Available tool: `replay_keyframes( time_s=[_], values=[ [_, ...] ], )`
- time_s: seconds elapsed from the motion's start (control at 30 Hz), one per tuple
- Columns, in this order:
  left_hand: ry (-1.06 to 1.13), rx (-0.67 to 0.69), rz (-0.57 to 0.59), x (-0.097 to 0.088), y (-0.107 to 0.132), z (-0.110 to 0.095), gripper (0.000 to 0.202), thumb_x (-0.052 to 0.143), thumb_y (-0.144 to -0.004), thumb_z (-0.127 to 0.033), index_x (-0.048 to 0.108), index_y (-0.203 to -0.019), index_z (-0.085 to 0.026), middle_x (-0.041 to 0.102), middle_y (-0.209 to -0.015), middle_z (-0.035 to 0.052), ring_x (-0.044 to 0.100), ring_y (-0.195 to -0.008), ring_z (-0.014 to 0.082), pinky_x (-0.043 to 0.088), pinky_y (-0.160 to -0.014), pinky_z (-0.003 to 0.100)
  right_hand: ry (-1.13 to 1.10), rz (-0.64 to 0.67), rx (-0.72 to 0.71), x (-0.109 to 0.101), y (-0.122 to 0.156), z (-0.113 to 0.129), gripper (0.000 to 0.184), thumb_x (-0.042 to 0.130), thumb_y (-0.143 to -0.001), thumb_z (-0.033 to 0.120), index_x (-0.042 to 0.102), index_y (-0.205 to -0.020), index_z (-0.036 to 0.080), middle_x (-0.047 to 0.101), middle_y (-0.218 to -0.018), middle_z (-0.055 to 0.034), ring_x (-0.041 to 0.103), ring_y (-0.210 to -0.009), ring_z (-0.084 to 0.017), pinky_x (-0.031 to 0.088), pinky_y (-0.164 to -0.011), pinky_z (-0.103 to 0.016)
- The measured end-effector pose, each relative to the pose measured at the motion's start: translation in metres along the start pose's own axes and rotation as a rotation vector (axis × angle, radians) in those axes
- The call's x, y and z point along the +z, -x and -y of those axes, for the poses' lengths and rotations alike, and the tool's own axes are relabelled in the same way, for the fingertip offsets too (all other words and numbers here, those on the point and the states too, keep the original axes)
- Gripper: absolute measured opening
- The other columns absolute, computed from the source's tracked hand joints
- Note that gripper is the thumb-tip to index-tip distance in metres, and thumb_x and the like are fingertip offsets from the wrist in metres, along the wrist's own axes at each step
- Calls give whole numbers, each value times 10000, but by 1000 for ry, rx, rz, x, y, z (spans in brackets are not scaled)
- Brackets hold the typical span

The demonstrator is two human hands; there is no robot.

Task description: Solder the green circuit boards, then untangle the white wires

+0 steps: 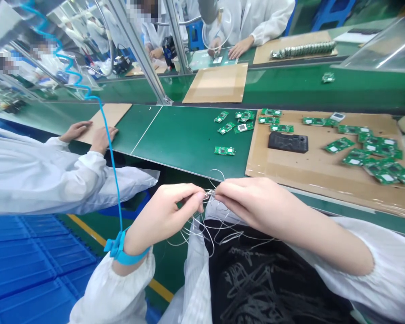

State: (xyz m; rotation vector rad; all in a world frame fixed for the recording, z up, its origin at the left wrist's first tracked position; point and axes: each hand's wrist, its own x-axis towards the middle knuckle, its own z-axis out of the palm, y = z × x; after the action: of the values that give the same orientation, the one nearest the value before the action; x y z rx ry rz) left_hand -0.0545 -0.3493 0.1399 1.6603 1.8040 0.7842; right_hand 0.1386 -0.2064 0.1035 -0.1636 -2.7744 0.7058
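Over my lap, just off the bench edge, both hands pinch a tangle of thin white wires (209,193). My left hand (175,207) wears a blue wrist strap (128,252), and its thumb and forefinger are closed on the wires. Facing it, my right hand (243,198) grips the same bunch between its fingertips. Loose ends hang in loops below the hands, and one curls upward. What sits right between the fingertips is too small to make out. Beyond my hands, a single green circuit board (224,150) lies on the green bench.
A cardboard sheet (290,175) at right carries several circuit boards (380,148) and a black block (288,142). A coiled blue cord (111,153) hangs at left. A neighbour's hands (103,137) rest on another cardboard piece. A metal post (145,58) rises behind the bench.
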Motion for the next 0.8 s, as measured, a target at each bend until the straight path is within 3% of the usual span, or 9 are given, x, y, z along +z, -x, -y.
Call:
replay_keyframes(
  time_s=[0.17,0.4,0.57,0.8],
  values=[
    [-16,-5,-59,0,-2,-3,263,571,-978,-125,692,-752,-186,676,-687,-26,574,-609,107,417,-575,230,-122,-83,67,-1,0,0,214,472,-1116,342,615,-1011,222,701,-871,-19,642,-728,-167,416,-643,-292],
    [35,-5,-121,5,-3,-4,277,568,-957,-113,667,-706,-176,661,-655,-21,555,-586,100,406,-552,228,-247,-149,82,0,-4,2,126,502,-1102,267,602,-1049,211,701,-952,-25,629,-782,-158,447,-696,-280],
    [102,-28,-102,5,-1,-2,251,571,-977,-128,693,-762,-176,690,-678,-13,580,-593,100,425,-549,219,-397,-143,138,-2,-9,4,137,553,-1087,271,631,-986,221,696,-882,8,622,-762,-137,451,-706,-255],
    [167,-55,-48,2,-1,1,267,548,-1023,-175,704,-808,-165,720,-725,8,622,-604,93,453,-529,187,-429,-198,117,-3,-13,7,110,627,-1054,238,665,-952,217,721,-884,22,641,-784,-120,437,-703,-231]
  ],
)
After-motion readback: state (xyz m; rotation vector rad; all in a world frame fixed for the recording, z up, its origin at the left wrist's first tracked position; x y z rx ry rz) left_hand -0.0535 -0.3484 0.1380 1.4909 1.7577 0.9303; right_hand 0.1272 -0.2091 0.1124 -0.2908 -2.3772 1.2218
